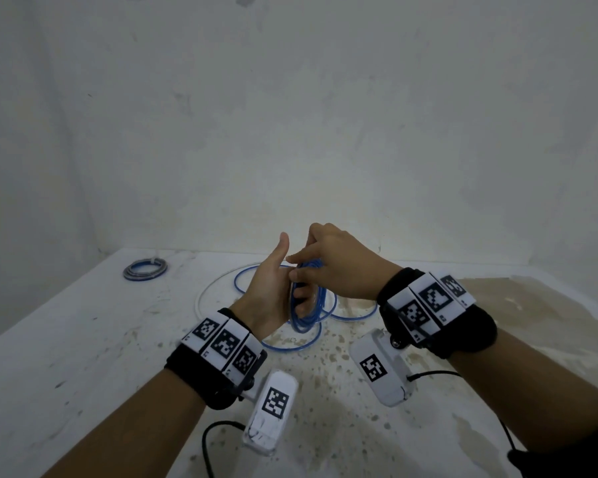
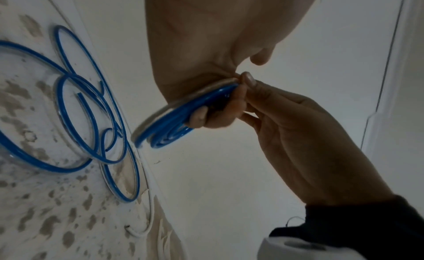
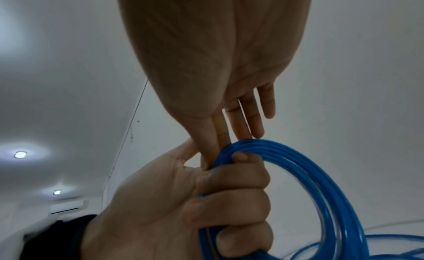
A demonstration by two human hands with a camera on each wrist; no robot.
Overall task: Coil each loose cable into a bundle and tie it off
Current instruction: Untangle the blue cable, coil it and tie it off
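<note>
1. The room is plain: pale, scuffed white walls (image 1: 290, 115) meet in a corner behind the work surface, and the right wrist view looks up at a white ceiling with two small recessed lights (image 3: 20, 154) and a wall-mounted air conditioner (image 3: 69, 206) low down.
2. The work surface is a white table (image 1: 66, 339), worn and speckled with brown patches toward the middle and right.
3. Loose turns of the blue cable (image 1: 311, 343) lie spread on the table under and just past the hands, several loops crossing one another; a thin white cable (image 1: 201, 298) arcs around their far left side.
4. A finished bundle (image 1: 145, 269), blue and grey rings stacked flat, sits well apart at the far left of the table near the wall. Whether it carries a tie cannot be told.
5. No containers appear in any view.
6. The left hand (image 1: 271, 288) is held above the table, fingers curled round the gathered coil (image 3: 298, 166) of the blue cable, thumb standing up free; the coil hangs down from this clench toward the loose turns.
7. The right hand (image 1: 339, 263) meets the left at the top of the coil. Its thumb and forefinger pinch the strands there, the remaining fingers (image 3: 267, 104) straight and clear of the cable.
8. Both wrists wear black bands (image 1: 477, 326) with black-and-white marker tiles and a white camera block (image 1: 271, 412).
</note>
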